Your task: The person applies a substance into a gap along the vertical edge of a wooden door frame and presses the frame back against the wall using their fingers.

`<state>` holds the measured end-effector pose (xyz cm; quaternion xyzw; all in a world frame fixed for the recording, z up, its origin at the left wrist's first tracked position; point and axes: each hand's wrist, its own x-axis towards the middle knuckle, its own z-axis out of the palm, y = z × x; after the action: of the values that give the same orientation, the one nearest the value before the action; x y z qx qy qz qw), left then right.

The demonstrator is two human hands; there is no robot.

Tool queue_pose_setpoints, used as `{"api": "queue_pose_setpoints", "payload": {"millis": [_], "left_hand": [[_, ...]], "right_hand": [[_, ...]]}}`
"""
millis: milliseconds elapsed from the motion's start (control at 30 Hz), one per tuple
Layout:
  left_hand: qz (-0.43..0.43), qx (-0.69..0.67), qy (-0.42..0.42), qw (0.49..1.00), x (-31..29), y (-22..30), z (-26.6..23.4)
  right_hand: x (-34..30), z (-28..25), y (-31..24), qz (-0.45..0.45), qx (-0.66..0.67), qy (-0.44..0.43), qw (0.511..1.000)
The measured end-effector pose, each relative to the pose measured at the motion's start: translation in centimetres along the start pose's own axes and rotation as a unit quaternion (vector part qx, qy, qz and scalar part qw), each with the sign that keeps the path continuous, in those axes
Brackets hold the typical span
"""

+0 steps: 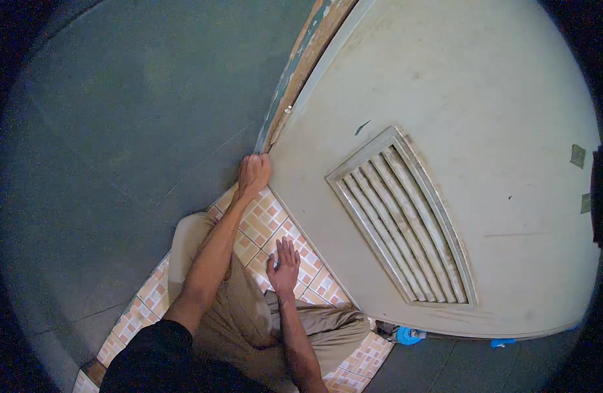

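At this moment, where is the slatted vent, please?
In the head view, the slatted vent is right of the centre, set into the pale panel, to the right of the person's right hand.

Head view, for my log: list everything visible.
Flat door panel: 1, pale grey, right
Framed slatted vent: 1, stained grey, in panel
Worn wooden strip: 1, brown, blue-green, top
Mosaic tiles: many, orange, cream, below
Large plain tiles: several, dark grey, left
Square patches: 2, grey, panel's right
Small items: 2+, blue, lower right
Elongated shape: 1, black, right rim
Trousers: 1 pair, khaki, bottom
Shirt: 1, black, bottom
Left hand: 1, bare, strip's end
Right hand: 1, bare, over mosaic tiles
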<state>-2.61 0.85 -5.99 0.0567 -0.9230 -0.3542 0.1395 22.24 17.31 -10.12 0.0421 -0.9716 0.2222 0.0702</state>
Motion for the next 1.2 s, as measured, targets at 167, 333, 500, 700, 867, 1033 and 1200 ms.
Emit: {"api": "queue_pose_setpoints", "payload": {"millis": [167,333,500,700,867,1033,1200], "left_hand": [[0.047,0.015,0.036,0.998,-0.5,0.6,-0.2],[-0.094,-0.028,0.003,0.995,1.4,-4.4,1.0],[0.043,0.023,0.001,0.999,-0.2,0.8,-1.4],[-0.016,0.003,-0.006,1.0,0.3,0.2,-0.7],[0.002,0.045,-0.019,0.999,0.4,-0.2,-1.1],[-0.012,0.02,-0.029,0.999,0.4,-0.1,-1.5],[-0.077,-0.085,-0.026,0.993,0.7,0.7,-1.5]], "right_hand": [[0.1,-0.1,-0.1,0.0,0.015,0.021,1.0],[0.2,0.8,-1.9,-0.021,0.025,0.006,0.999],[-0.1,0.1,0.2,0.007,0.002,-0.01,1.0],[-0.1,0.3,0.0,0.004,0.0,-0.008,1.0],[0.1,0.4,-0.2,0.004,0.003,-0.009,1.0],[0.0,0.4,-0.4,-0.002,0.005,-0.003,1.0],[0.1,0.2,-0.1,0.003,0.006,-0.006,1.0]]}}
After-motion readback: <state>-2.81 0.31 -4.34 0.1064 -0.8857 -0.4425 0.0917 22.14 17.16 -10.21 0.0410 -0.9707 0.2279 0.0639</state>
